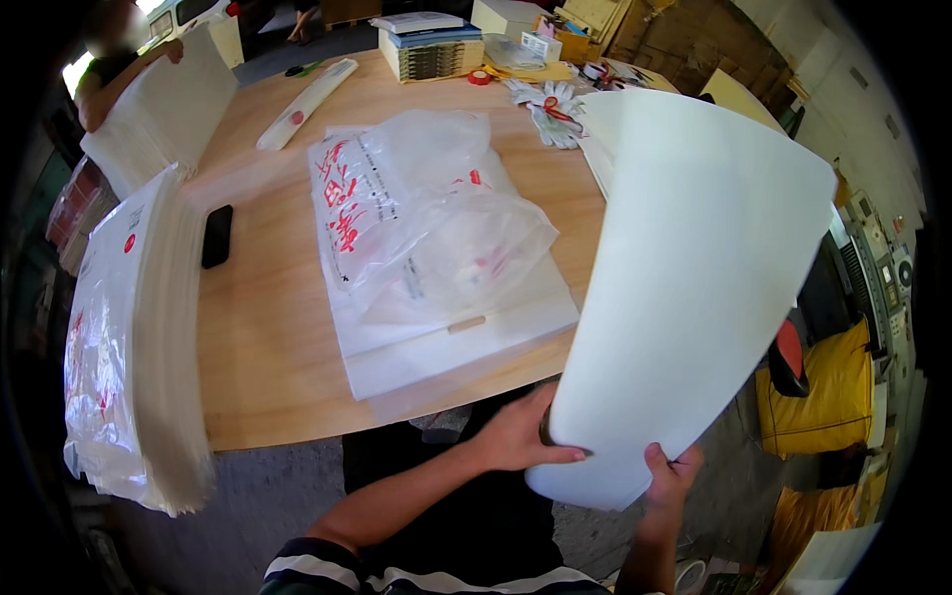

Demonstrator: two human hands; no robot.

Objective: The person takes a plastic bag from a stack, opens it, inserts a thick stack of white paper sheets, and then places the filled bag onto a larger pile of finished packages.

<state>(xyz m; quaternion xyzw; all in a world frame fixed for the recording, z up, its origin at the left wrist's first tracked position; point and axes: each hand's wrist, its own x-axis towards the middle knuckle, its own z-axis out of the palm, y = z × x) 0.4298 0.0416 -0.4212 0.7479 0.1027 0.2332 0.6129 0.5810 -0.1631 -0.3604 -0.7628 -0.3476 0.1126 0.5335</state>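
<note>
A large stack of white paper sheets (694, 268) stands upright in front of me at the right, bowed along its length. My left hand (526, 431) grips its lower left edge, with the thumb laid across the front. Lower right, my right hand (672, 474) is closed on the bottom right edge, thumb on the near face. Most fingers of both hands are hidden behind the sheets. Left of the stack, crumpled clear plastic bags (446, 238) with red and black print lie on a flat white bag (466, 352) with a handle slot, on the wooden table.
A pile of filled plastic bags (129, 317) overhangs the table's left edge, beside a black phone (217, 237). White gloves (545, 109), red-handled scissors (557, 109) and a box stack (431, 55) lie farther back. Another person (114, 74) handles white sheets far left. Yellow sacks (818, 397) stand right.
</note>
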